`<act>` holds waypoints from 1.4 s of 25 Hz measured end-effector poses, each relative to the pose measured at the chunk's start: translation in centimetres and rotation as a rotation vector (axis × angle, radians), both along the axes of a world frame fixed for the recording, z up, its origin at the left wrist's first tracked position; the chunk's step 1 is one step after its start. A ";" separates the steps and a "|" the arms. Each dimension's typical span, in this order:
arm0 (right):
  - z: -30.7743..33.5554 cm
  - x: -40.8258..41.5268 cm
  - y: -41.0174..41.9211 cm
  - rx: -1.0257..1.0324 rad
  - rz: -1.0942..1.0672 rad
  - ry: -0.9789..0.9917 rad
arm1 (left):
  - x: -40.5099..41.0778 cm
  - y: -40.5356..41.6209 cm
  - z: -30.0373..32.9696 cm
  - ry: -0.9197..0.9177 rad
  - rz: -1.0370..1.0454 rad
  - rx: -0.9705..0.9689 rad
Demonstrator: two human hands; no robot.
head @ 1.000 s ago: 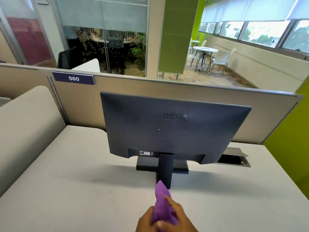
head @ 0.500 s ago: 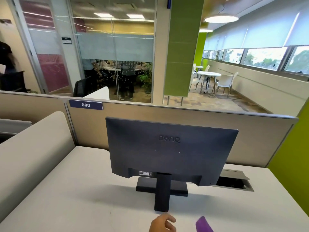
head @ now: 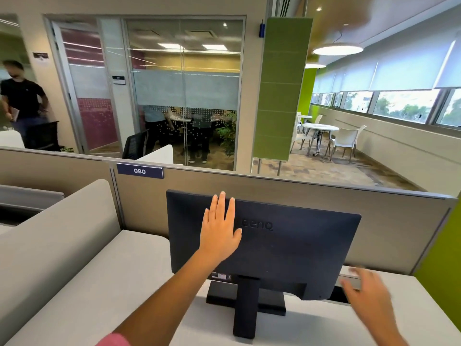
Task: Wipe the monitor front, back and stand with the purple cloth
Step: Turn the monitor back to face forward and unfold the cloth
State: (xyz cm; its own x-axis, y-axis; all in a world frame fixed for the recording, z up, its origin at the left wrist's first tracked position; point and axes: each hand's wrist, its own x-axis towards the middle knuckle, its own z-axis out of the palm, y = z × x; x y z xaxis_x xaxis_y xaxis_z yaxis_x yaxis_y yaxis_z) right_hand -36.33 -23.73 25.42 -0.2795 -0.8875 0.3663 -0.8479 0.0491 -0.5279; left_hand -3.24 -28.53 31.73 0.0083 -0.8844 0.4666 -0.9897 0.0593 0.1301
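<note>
A dark monitor (head: 294, 248) stands on the desk with its back panel facing me, on a dark stand (head: 245, 305) with a flat base. My left hand (head: 219, 228) lies flat and open against the upper left of the back panel, fingers reaching the top edge. My right hand (head: 366, 293) is blurred, fingers spread, beside the monitor's lower right corner and holding nothing. The purple cloth is not in view.
The pale desk (head: 119, 283) is bounded by a beige partition (head: 389, 228) behind the monitor and a padded divider (head: 50, 233) on the left. A cable hatch (head: 349, 280) sits behind my right hand. A person (head: 22, 101) stands far left beyond the partition.
Both hands rose from the bottom edge: the left one now presses on the monitor's back, the right one is by its lower right corner. The purple cloth has left the view. The camera tilted up.
</note>
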 end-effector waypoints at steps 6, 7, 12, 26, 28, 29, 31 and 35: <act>10.1 -0.8 -10.1 -0.014 0.079 0.255 | 2.2 -2.4 1.6 -0.038 0.023 0.171; 10.2 -1.1 -10.8 0.052 0.107 0.249 | 2.3 -2.4 1.6 -0.034 0.021 0.181; 10.6 -1.4 -11.1 0.035 0.167 0.147 | 2.7 -2.5 1.8 -0.064 -0.005 0.217; 12.1 -1.5 1.1 0.001 0.090 0.269 | -1.2 -2.9 4.2 -0.076 -0.204 0.365; 12.2 -1.3 2.7 0.017 0.087 0.277 | -2.9 -1.7 3.8 -0.021 -0.264 0.359; 12.4 -1.2 3.3 0.033 0.088 0.282 | -3.7 -1.0 3.7 0.016 -0.293 0.360; 12.7 -1.1 4.3 0.078 0.112 0.313 | -5.3 0.8 3.3 0.088 -0.358 0.365; 13.9 -0.7 6.1 0.180 0.156 0.385 | -9.3 5.2 1.9 0.168 -0.527 0.336</act>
State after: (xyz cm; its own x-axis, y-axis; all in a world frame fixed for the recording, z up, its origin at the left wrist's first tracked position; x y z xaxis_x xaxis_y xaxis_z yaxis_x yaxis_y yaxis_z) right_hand -36.99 -17.68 39.35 -0.0111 -0.9674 0.2532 -0.9854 -0.0324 -0.1673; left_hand -12.59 -23.37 33.62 -0.4183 -0.8874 0.1938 -0.8033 0.4610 0.3771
